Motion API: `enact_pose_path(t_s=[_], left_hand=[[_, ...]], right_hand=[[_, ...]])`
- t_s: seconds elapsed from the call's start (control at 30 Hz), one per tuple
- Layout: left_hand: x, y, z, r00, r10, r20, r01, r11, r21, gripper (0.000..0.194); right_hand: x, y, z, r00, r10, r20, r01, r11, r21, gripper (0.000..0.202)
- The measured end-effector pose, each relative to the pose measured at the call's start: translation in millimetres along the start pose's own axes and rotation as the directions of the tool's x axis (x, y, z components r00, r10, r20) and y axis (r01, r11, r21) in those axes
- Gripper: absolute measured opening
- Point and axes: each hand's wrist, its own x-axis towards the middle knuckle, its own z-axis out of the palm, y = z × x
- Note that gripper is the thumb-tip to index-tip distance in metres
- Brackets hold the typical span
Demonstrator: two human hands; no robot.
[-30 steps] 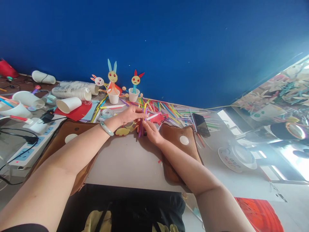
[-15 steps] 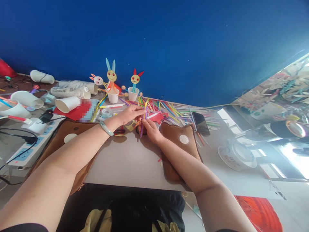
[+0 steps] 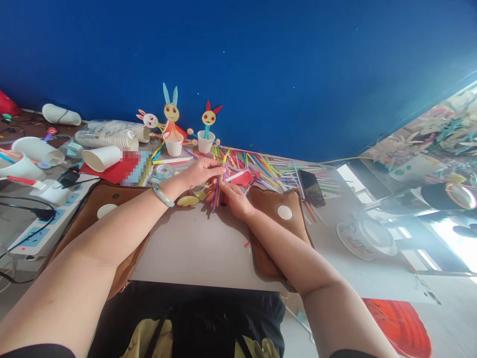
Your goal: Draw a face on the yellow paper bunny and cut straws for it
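Purple and yellow pipe cleaners (image 3: 224,168) stand nearly upright between my two hands, bent over in a loop at the top. My left hand (image 3: 203,173) pinches them near the upper end. Lower down, my right hand (image 3: 234,199) closes round the same bundle, and its loose purple ends stick out below. Under my left wrist lie yellow card discs (image 3: 188,200). Behind my hands, a red paper piece (image 3: 249,177) rests by a pile of coloured pipe cleaners (image 3: 266,171). A dark thing under my right fingers is mostly hidden.
Paper cups with rabbit-faced figures (image 3: 173,143) stand along the blue wall. Brown cushions (image 3: 278,238) flank the work area. A phone (image 3: 311,188) lies right; a tape roll (image 3: 164,171), stacked cups (image 3: 108,140) and a power strip (image 3: 55,216) are left.
The purple and yellow bundle has tilted, its lower ends shifting left and spreading apart a little. More of the yellow discs shows under my left wrist. Both hands keep hold.
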Motion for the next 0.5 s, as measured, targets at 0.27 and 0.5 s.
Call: enact_pose_path(t_s=[0.27,0.5], left_hand=[[-0.4,0.4,0.8,1.0,0.013,-0.012,-0.013,0.999,-0.03,0.032],[-2.2,3.6,1.1,0.999,-0.018,0.028,0.019,0.999,-0.042,0.032]], right_hand=[[0.7,-0.6,-1.0,1.0,0.013,0.003,-0.013,0.999,0.042,0.046],[-0.2,-1.4,-1.9,0.999,0.033,0.043,-0.038,0.992,0.119,0.041]])
